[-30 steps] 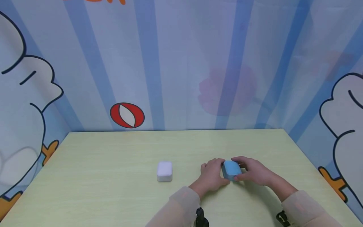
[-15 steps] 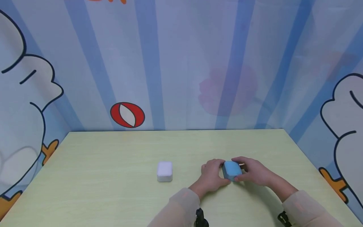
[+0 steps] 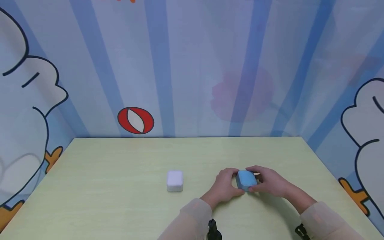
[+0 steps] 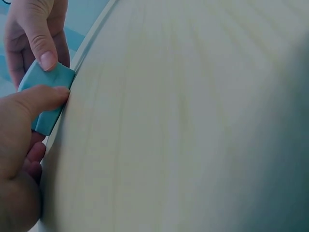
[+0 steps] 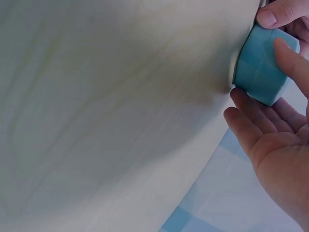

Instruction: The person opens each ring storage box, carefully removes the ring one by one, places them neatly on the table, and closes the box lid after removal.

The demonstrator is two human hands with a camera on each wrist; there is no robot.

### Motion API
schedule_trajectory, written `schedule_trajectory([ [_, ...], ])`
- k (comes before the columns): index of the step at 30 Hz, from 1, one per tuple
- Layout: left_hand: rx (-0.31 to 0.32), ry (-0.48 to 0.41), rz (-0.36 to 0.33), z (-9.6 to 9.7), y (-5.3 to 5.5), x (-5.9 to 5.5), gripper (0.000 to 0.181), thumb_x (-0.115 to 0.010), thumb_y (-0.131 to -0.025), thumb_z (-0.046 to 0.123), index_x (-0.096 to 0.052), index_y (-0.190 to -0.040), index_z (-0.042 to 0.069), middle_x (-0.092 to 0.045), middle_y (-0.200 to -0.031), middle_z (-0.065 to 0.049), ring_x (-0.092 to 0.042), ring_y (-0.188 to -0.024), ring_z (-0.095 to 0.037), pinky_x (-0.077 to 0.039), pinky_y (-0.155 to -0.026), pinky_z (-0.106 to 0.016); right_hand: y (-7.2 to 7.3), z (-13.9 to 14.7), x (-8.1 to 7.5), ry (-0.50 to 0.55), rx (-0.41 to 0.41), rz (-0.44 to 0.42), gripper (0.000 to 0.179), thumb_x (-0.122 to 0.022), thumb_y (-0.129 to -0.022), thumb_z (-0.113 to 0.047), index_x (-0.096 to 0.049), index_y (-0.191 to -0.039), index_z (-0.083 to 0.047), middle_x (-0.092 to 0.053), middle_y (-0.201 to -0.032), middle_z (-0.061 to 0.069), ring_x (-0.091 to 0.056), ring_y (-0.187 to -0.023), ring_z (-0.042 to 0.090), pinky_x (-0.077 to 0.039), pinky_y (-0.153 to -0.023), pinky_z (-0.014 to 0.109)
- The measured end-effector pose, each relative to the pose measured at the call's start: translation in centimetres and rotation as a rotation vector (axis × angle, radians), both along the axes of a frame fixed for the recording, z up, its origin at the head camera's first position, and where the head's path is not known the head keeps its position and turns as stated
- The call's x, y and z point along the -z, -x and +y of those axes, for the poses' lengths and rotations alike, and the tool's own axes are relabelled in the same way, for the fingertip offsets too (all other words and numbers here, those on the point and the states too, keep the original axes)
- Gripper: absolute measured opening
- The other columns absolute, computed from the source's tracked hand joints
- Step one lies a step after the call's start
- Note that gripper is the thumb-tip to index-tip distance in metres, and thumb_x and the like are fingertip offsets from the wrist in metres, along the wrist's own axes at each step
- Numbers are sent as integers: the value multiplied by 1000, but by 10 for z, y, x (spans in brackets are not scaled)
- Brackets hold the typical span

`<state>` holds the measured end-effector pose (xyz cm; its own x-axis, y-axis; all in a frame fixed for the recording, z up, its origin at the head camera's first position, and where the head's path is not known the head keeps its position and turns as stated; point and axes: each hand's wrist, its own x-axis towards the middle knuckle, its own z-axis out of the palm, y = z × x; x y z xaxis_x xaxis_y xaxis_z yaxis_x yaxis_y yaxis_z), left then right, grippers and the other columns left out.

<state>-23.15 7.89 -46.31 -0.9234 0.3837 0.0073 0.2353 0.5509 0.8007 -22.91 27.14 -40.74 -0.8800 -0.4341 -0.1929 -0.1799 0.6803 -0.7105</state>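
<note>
A small blue block (image 3: 246, 180) with rounded corners sits on the table, right of the middle. My left hand (image 3: 224, 186) holds it from the left, thumb at the near side and fingertips at its far left corner. From the right, my right hand (image 3: 271, 181) pinches the same block between thumb and fingers. Close up, a thin seam shows across the blue block (image 5: 263, 65) in the right wrist view. Both thumbs lie on the blue block (image 4: 48, 118) in the left wrist view. A similar pale lilac block (image 3: 175, 181) stands apart, left of my hands.
The light wooden table (image 3: 120, 186) has its far edge against a blue striped backdrop (image 3: 186, 66) printed with a red and white ball. Printed side panels (image 3: 24, 133) flank the table. Black straps show at both wrists below the pale sleeves (image 3: 196, 213).
The head view has shifted very slightly. Both hands keep their hold on the blue block, and neither block has visibly moved on the table.
</note>
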Motion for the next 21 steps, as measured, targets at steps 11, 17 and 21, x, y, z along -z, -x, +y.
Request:
schedule_trajectory([
  [11, -8, -62, -18, 1, 1, -2, 59, -81, -75, 24, -53, -126, 12, -55, -119, 2, -51, -103, -11, -45, -89, -25, 4, 7, 1, 81, -27, -8, 66, -76, -80, -21, -43, -133, 0, -49, -131, 23, -51, -120, 45, -53, -85, 41],
  [17, -29, -71, -54, 0, 0, 0, 59, -81, -74, 24, -54, -125, 13, -56, -118, 4, -51, -101, -10, -45, -87, -24, 4, 8, 6, 121, -44, -21, 67, -76, -80, -22, -42, -133, 2, -48, -131, 25, -50, -120, 46, -51, -89, 44],
  [21, -30, -77, -55, 0, -1, 2, 58, -82, -74, 24, -55, -124, 14, -56, -117, 5, -52, -100, -9, -46, -86, -24, 5, 11, 9, 133, -55, -22, 68, -76, -80, -22, -42, -134, 2, -47, -132, 25, -50, -120, 47, -50, -90, 46],
])
